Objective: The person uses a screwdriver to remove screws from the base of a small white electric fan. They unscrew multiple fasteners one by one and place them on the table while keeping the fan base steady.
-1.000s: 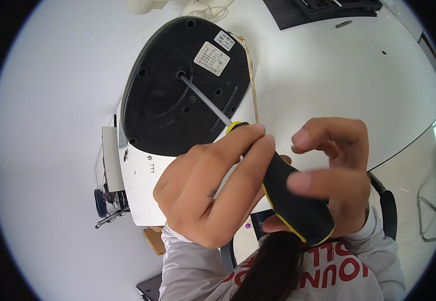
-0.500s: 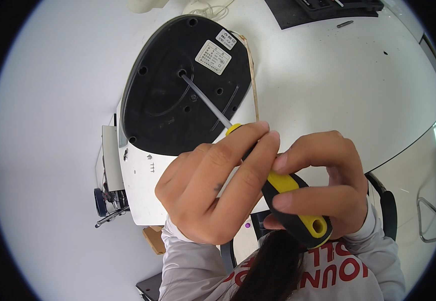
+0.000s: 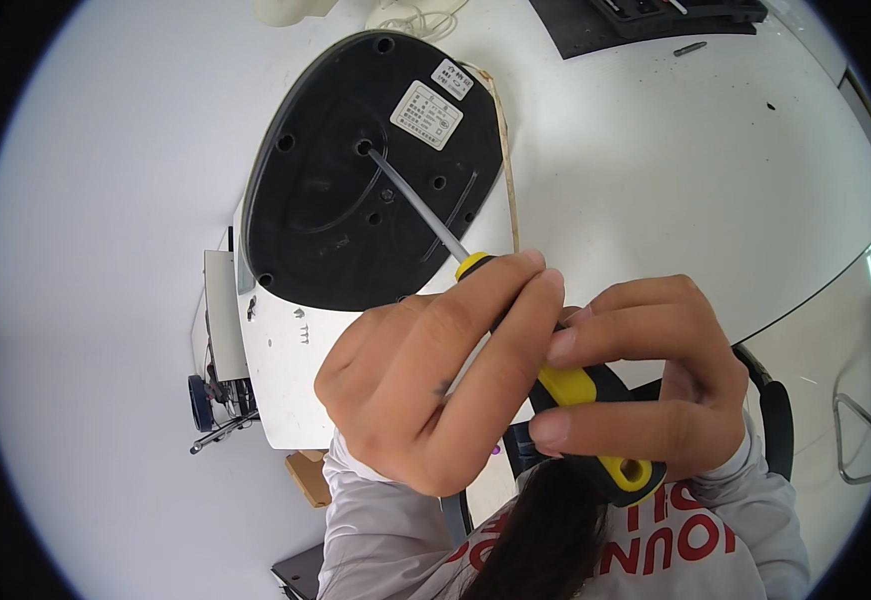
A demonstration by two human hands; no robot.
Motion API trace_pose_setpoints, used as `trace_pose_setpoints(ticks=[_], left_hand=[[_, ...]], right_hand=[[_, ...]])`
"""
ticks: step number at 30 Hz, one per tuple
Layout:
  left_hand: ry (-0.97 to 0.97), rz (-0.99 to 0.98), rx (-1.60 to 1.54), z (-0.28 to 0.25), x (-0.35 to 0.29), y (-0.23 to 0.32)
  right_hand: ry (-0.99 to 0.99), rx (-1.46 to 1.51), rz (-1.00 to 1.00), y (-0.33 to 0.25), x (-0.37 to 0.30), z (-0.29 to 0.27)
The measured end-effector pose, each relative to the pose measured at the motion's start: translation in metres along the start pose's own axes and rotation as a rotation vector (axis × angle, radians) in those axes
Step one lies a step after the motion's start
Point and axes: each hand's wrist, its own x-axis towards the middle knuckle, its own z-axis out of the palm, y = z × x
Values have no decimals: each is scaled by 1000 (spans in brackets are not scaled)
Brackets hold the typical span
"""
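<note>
A screwdriver [image 3: 563, 387] with a black and yellow handle slants up and left from my hands. Its metal shaft ends at a recessed hole in a black, rounded base [image 3: 305, 225] that lies on the table with its underside up. Whether the tip touches a screw in that hole is hidden. My left hand [image 3: 435, 380] is closed round the front of the handle, near the yellow collar. Further back, my right hand [image 3: 665, 370] grips the handle with its fingers. Several other holes and two white labels [image 3: 426, 115] mark the base.
Several small screws [image 3: 303, 328] lie on the white table [image 3: 655, 170] below the base. A pale cord [image 3: 507, 170] runs along the base's right side. At the far right are a black mat [image 3: 570, 35] and a driver bit [image 3: 689, 48].
My hands and the screwdriver handle have shifted slightly down and right. The right fingers have changed their grip on the handle a little. The base stays put.
</note>
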Motion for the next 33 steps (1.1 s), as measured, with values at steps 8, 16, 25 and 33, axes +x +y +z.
trace_pose_setpoints(ticks=[8, 16, 25, 33], left_hand=[[79, 11, -12, 6, -3, -2], [75, -16, -17, 6, -2, 0], [80, -22, -15, 7, -4, -1], [126, -58, -82, 7, -3, -1]], right_hand=[[11, -16, -33, 2, 0, 2], [18, -10, -35, 2, 1, 3], [22, -9, -33, 2, 2, 4], [100, -20, -123, 4, -3, 12]])
